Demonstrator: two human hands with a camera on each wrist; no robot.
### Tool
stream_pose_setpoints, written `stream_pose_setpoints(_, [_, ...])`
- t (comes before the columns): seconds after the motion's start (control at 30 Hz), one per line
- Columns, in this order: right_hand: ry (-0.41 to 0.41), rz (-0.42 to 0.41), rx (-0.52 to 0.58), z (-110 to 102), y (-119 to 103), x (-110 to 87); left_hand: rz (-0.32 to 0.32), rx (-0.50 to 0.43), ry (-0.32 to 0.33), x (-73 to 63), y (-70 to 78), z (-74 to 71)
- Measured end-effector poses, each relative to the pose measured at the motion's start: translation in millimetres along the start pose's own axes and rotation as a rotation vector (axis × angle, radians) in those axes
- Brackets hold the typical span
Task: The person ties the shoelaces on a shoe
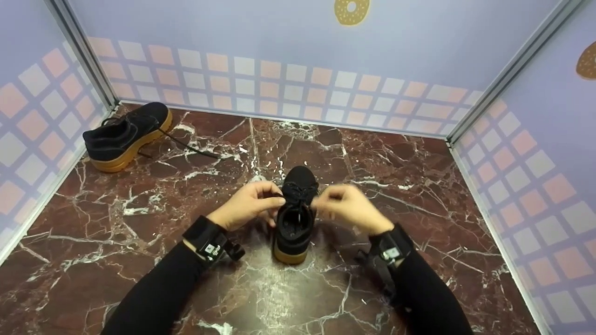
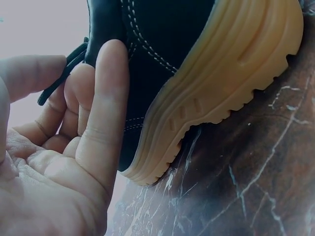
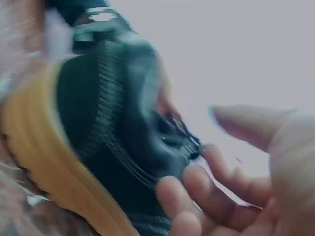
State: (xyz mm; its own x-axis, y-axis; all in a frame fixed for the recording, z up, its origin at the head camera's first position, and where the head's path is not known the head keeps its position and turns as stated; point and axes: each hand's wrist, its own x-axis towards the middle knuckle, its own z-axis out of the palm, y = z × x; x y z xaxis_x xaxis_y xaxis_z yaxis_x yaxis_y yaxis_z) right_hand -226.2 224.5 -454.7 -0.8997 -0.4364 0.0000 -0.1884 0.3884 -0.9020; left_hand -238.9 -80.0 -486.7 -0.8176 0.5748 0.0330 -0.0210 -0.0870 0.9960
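Observation:
A black shoe (image 1: 294,232) with a tan sole stands on the marbled surface between the two hands, toe pointing away. My left hand (image 1: 249,203) is at the left of its lacing. In the left wrist view, a black shoelace (image 2: 74,66) is pinched between thumb and fingers, while one finger (image 2: 112,83) lies along the shoe's dark upper. Across from it, my right hand (image 1: 349,207) is blurred beside the laces. The right wrist view has its thumb (image 3: 251,123) apart from the bent fingers, whose tips are close by the lace knot (image 3: 194,151).
Another black shoe (image 1: 125,135) with a tan sole sits at the back left, its loose lace (image 1: 193,150) trailing right over the surface. Lilac panels with pink and white squares (image 1: 295,72) close in the back and both sides. Each wrist wears a black camera strap.

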Motion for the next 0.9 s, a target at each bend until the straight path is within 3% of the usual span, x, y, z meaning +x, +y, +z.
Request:
stream_pose_setpoints(0.07, [0.059, 0.071, 0.145, -7, 2, 9.7, 0.003, 0.020, 0.001, -0.3, 0.3, -0.2])
stream_pose_setpoints(0.13, [0.087, 0.104, 0.161, -9, -2, 21.6, 0.015, 0.060, 0.002, -0.9, 0.4, -0.4])
stream_pose_setpoints(0.3, [-0.025, 0.091, -0.048, -10, -21, 42.4, 0.040, 0.175, 0.014, -1.6, 2.9, 2.4])
stream_pose_setpoints(0.43, [-0.052, 0.066, -0.071, -10, -20, 42.2, 0.038, 0.238, 0.017, -0.6, 6.2, 6.1])
stream_pose_setpoints(0.67, [0.096, 0.009, 0.066, 1, 0, 30.2, -0.026, 0.192, -0.040, -2.4, 9.5, 6.5])
stream_pose_setpoints(0.9, [0.227, -0.041, 0.234, 16, 11, 25.3, -0.024, 0.177, -0.112, -4.7, 10.2, 4.9])
